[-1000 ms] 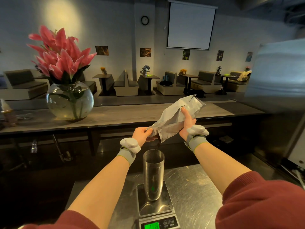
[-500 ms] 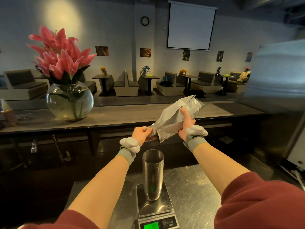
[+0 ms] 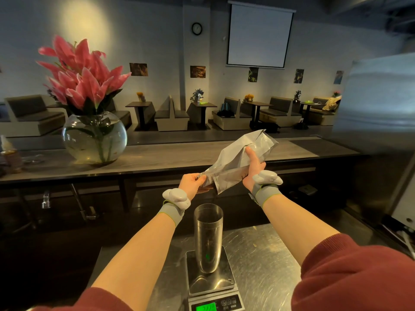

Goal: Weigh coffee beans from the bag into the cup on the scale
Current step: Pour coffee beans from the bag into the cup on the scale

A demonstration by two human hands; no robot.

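Observation:
A silver foil coffee bag (image 3: 235,162) is held tilted in the air above the counter, its mouth end low at the left and its bottom high at the right. My left hand (image 3: 192,184) pinches the mouth end; my right hand (image 3: 253,168) grips the bag's middle from below. Directly under the bag's mouth stands a tall steel cup (image 3: 208,236) on a small steel scale (image 3: 211,281), whose green display (image 3: 206,307) is lit. I cannot see beans falling or the cup's contents.
The scale sits on a scratched steel counter (image 3: 258,265). Beyond it runs a long wooden bar top (image 3: 157,158) with a round glass vase of pink flowers (image 3: 94,138) at the left. A large steel appliance (image 3: 381,122) rises at the right.
Both hands and the bag have held nearly still; the bag has tipped very slightly lower over the cup.

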